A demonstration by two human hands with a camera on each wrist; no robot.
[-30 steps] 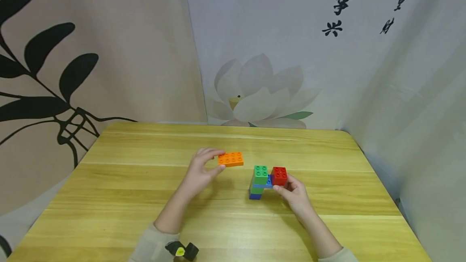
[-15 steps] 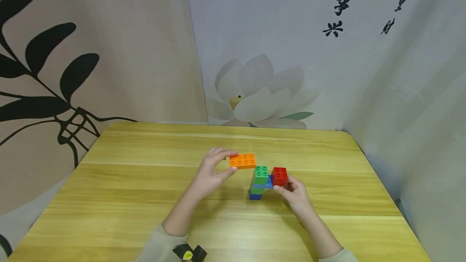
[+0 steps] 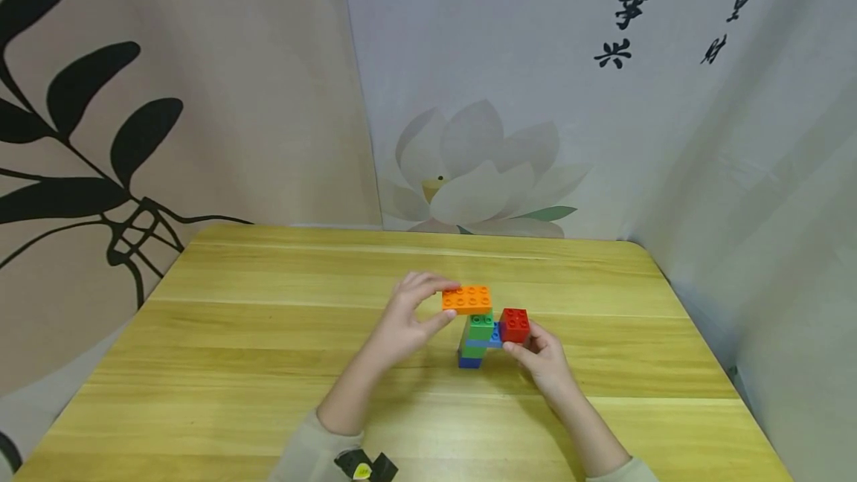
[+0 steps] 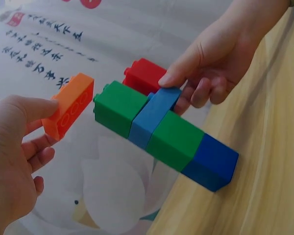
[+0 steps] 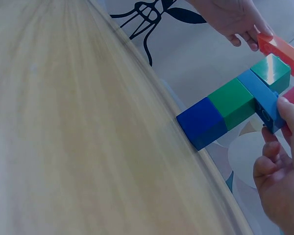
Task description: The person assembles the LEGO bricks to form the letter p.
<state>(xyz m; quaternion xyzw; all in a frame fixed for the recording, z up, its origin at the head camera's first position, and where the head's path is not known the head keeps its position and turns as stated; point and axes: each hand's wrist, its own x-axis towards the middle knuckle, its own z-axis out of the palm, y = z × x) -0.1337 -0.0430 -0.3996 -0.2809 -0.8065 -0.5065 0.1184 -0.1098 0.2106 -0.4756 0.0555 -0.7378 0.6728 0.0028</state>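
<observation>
My left hand (image 3: 408,318) pinches an orange toy brick (image 3: 466,300) by its left end, thumb in front and fingers behind. In the left wrist view that orange brick (image 4: 71,105) hovers just above the top green brick (image 4: 120,108), a gap between them. Below, the stack runs through a light blue plate-like brick (image 4: 154,116) and another green brick (image 4: 175,141) to a dark blue brick (image 4: 211,162) on the table. A red brick (image 3: 515,325) sits on the light blue brick's right end. My right hand (image 3: 545,363) grips that end between thumb and fingers.
The wooden table (image 3: 268,363) spreads around the stack, its far edge meeting a printed cloth backdrop (image 3: 281,95). A black device (image 3: 364,465) sits at the left sleeve.
My left hand has carried the orange brick rightward, from left of the stack to above its green top. My right hand and the stack stay in place.
</observation>
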